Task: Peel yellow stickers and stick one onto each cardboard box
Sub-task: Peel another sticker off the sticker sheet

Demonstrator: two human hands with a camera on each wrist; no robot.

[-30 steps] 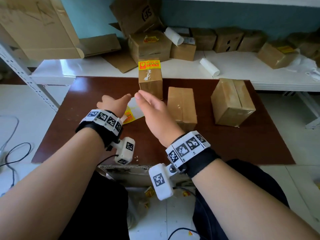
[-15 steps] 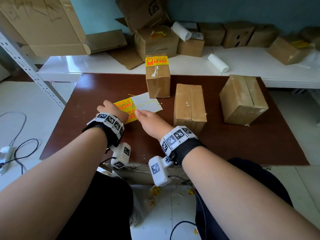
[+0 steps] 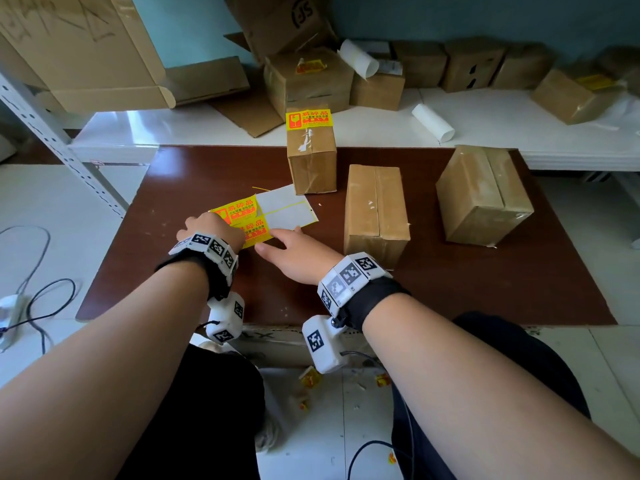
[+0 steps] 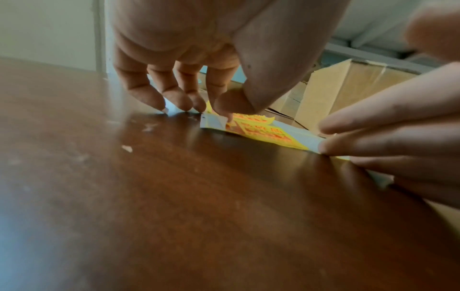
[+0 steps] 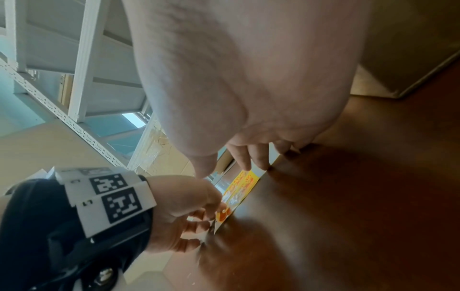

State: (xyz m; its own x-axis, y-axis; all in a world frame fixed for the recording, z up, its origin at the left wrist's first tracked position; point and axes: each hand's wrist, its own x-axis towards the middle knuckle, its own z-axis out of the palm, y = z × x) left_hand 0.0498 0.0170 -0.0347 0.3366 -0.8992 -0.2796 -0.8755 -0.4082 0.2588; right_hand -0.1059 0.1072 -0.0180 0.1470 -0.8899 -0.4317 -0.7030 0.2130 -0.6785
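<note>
Hands meet over the sticker sheet (image 3: pixel 273 213) on the brown table (image 3: pixel 450 282) in the head view: the left hand (image 3: pixel 211 230) at its near-left corner, the right hand (image 3: pixel 298 252) lying flat on its near edge. Three cardboard boxes stand beyond: the upright box (image 3: pixel 311 157) carries a yellow sticker (image 3: pixel 308 119); the middle box (image 3: pixel 375 211) and the right box (image 3: pixel 483 194) show bare tops.

Left wrist view: thumb and forefinger pinch a lifted corner of the sheet (image 4: pixel 261 132), other fingertips (image 4: pixel 154 100) touching down beside it.

Right wrist view: straight fingers (image 5: pixel 242 157) press the sheet (image 5: pixel 239 189) flat.
</note>
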